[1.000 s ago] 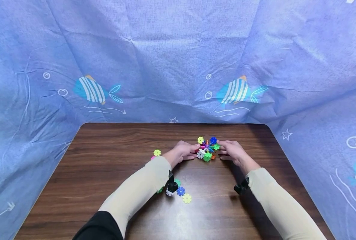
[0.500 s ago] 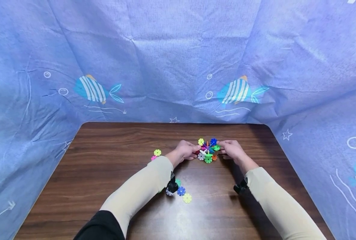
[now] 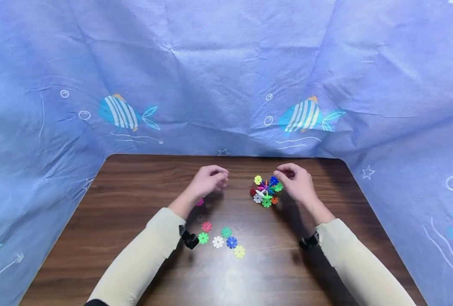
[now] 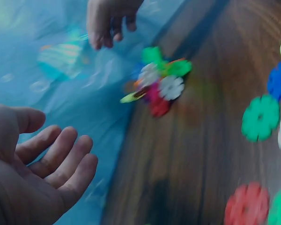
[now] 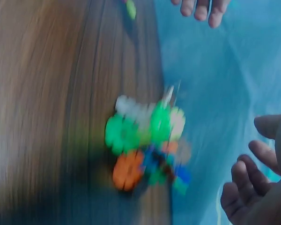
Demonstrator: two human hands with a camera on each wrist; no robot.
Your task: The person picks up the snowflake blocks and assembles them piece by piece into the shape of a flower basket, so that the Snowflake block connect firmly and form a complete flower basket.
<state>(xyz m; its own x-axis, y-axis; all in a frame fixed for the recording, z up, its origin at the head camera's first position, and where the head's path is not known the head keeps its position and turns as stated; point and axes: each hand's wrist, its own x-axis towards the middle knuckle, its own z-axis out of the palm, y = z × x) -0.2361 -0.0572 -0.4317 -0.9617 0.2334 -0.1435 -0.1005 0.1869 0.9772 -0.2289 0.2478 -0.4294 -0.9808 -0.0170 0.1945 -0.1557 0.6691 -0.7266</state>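
A cluster of interlocking snowflake discs (image 3: 266, 202) in many colours stands on the table near its back edge, with no hand on it. My left hand (image 3: 208, 180) hovers to its left, fingers loosely bent and holding nothing; the left wrist view shows the same hand (image 4: 51, 173) with a bare palm. Just right of the cluster, my right hand (image 3: 298, 183) is raised with relaxed fingers, its thumb tip overlapping the blue disc in the head view. The right wrist view, blurred, has that hand (image 5: 262, 183) beside the cluster (image 5: 126, 133), with a gap between.
Loose snowflake discs lie flat front-left of the cluster: red (image 3: 206, 227), green (image 3: 203, 238), white (image 3: 218, 242), teal (image 3: 226, 232), blue (image 3: 232, 242) and yellow (image 3: 239, 252). A magenta disc (image 3: 200, 202) is half hidden by the left wrist. A blue fish-print cloth (image 3: 218, 85) hangs behind the table.
Both hands have come off the disc cluster. The left hand moved leftward and away, and the right hand lifted slightly. The cluster stays standing, and loose discs under the left arm are uncovered.
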